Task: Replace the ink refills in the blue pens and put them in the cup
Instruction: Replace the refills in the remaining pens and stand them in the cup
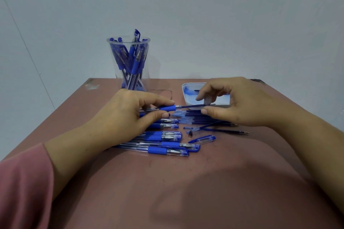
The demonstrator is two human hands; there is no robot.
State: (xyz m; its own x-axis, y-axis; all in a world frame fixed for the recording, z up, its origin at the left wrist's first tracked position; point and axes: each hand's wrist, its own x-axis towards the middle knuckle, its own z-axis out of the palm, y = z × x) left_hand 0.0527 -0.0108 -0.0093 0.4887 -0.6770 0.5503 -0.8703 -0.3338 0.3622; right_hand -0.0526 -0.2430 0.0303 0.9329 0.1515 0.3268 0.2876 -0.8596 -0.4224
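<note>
Left grip (130, 113) is closed on a pen (167, 108): thumb and forefinger pinch it at the blue rubber section, held level just above the worktop (186, 182). A refill (193, 106) sticks out of its open front end, pointing right. Right grip (232, 102) is at the refill's far end, fingers curled above, thumb below; fingertips are blurred, so can't tell if it's actually pinching the refill. Clear cup (145, 76) stands at the back left, already packed with blue pens. White tray (184, 95) is back right, behind the right grip. Loose refills (214, 120) lie side by side under the hands. Row of capped pens (167, 151) is nearer the person. A loose cap (203, 139) and a metal tip cone (190, 133) lie beside them.
</note>
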